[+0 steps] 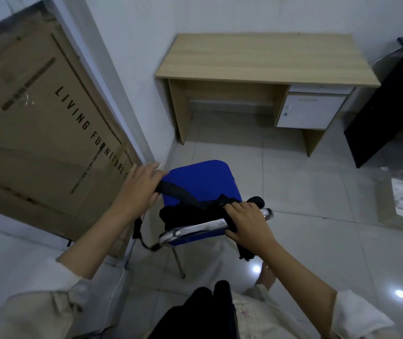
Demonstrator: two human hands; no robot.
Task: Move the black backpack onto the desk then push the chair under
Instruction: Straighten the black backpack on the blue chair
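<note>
Black backpack [185,214] sits slumped on the blue chair [202,182] seat against its chrome back rail. Left hand [139,189] is clenched around one strap [171,189], drawn out leftward; right hand [247,223] grips the other strap over the rail. Wooden bench [266,57] stands well apart ahead, bare tiled floor [293,192] between, a cardboard box [36,113] leaning at left.
</note>
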